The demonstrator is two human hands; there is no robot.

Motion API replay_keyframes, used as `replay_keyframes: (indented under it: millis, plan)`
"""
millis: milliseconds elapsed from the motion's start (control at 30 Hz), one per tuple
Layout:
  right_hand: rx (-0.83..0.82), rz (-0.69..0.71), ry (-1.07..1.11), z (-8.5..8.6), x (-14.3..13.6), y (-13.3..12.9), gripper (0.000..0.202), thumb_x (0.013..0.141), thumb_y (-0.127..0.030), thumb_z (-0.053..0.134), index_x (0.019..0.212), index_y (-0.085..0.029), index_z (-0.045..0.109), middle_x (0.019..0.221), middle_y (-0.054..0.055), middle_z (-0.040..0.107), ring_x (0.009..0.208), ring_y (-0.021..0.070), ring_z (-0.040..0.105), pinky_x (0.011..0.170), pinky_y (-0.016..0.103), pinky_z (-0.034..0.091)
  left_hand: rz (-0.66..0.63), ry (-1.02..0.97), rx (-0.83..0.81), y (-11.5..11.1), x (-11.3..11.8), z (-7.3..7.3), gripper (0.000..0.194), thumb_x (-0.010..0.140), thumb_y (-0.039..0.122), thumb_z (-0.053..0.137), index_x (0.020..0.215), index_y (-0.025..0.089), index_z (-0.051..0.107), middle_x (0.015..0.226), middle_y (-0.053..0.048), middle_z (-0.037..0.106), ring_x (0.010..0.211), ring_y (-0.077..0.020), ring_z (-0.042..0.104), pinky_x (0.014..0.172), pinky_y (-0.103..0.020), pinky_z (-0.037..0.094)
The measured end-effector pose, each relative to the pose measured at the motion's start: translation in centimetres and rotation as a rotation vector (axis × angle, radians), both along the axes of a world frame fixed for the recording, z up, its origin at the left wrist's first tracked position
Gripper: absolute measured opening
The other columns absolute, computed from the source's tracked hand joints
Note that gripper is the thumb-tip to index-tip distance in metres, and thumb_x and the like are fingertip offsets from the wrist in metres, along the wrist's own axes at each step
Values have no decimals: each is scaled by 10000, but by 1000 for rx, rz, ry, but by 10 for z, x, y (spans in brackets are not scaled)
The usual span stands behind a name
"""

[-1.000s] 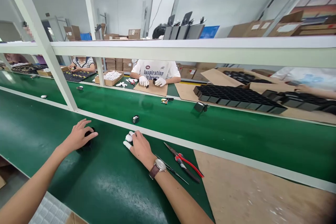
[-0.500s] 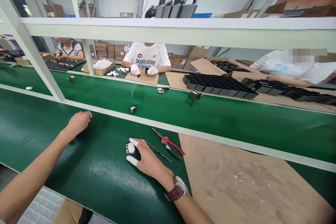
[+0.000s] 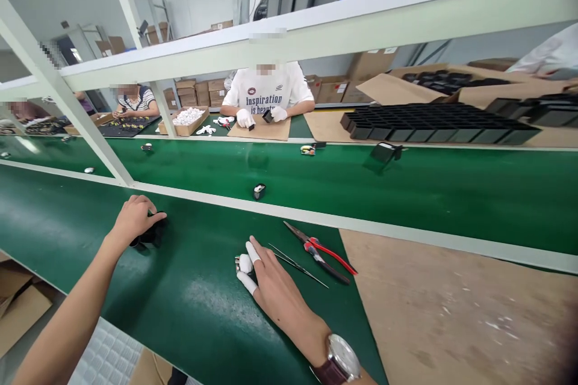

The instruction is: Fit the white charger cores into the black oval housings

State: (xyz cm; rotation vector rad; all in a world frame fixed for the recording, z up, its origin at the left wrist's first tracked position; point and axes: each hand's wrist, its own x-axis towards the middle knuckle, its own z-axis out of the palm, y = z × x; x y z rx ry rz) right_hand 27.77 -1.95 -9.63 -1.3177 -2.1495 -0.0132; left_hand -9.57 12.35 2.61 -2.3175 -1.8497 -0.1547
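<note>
Your right hand [image 3: 280, 289] flanks the white-topped component [image 3: 245, 263] on the table [image 3: 203, 240], unjoined and well apart from the black pieces [image 3: 156, 232] under your left hand [image 3: 132, 218]; whether either grip is closed, I can't tell.

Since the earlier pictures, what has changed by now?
The right hand and the white-topped part have drawn back, away from the white rail. The left hand, spread before, now curls over the black parts. Pieces on the green middle strip have shifted right. Pliers and tweezers lie unmoved.

The right hand [image 3: 286, 289] wears white finger cots [image 3: 246, 283] and a silver watch [image 3: 343, 356].
</note>
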Motion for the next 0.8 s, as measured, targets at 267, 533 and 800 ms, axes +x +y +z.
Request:
replay_keyframes:
  millis: [267,533,800]
  plan:
    - [33,-12,-128,9,-6,-5,200,978,-188,659,1159,-107,679,1205,180,676,1062,322,641,926,491,623,-315,-348,-56,-14,64,-16,299,971,382,586,780,205,732,1130,-110,769,1053,-283,712,956,-398,568]
    - [30,30,-139,5,2,-10,487,893,-12,603,1369,-106,571,1239,186,670,1104,338,640,944,499,629,-672,-539,-19,-45,162,-65,351,1038,304,561,710,193,617,815,-58,707,819,-203,667,786,-326,540]
    - [-38,40,60,10,12,-11,626,1021,-163,544,1599,-143,306,1396,207,609,1215,345,629,984,542,620,-461,-905,-100,-33,123,-73,251,1034,426,601,1073,194,685,1036,-73,732,823,-178,676,793,-320,562]
